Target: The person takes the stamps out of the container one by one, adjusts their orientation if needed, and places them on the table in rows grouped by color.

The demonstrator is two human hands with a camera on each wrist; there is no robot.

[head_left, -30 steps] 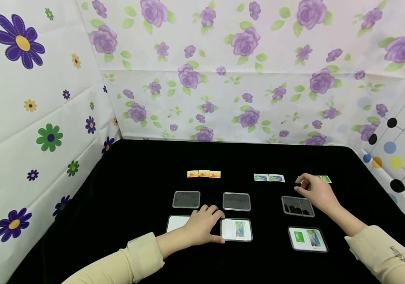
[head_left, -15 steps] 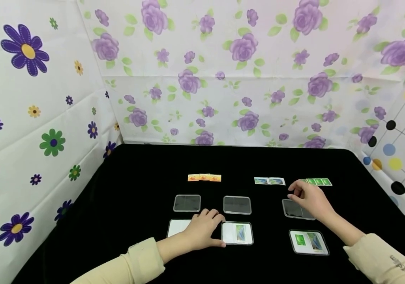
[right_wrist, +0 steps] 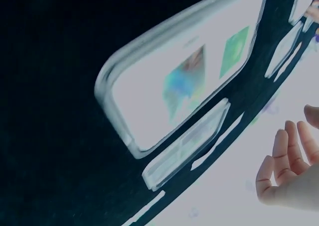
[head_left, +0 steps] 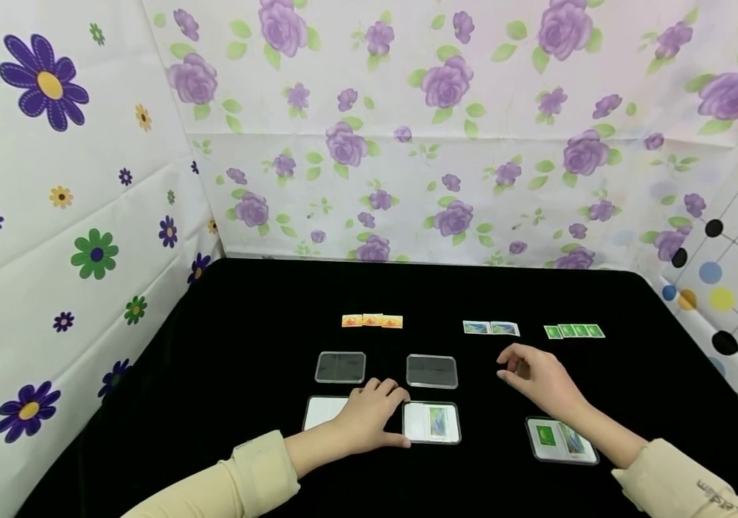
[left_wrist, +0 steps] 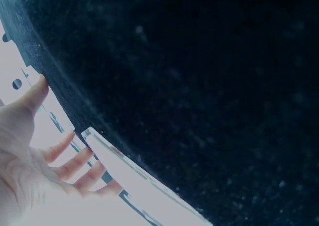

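My left hand (head_left: 369, 417) rests with fingers spread between two flat clear cases. Its wrist side covers part of the left case (head_left: 322, 412), which has a white insert. Its thumb and index fingertips lie at the left edge of the middle case (head_left: 415, 424), which bears a blue landscape stamp (head_left: 439, 422). My right hand (head_left: 540, 378), fingers loosely curled and holding nothing visible, hovers above the right case (head_left: 550, 450). That case shows a green stamp (head_left: 545, 436) and a landscape stamp. A clear lid (right_wrist: 187, 144), seen in the right wrist view, is hidden by this hand in the head view.
Two clear lids, a left one (head_left: 340, 367) and a middle one (head_left: 431, 371), lie behind the cases. Farther back are orange stamps (head_left: 372, 321), two landscape stamps (head_left: 491, 328) and a row of green stamps (head_left: 574, 332). A black cloth (head_left: 246, 324) covers the table.
My right hand has drawn back from the green stamps, left and nearer to me, uncovering them and covering the right lid. The left hand has stayed in place.
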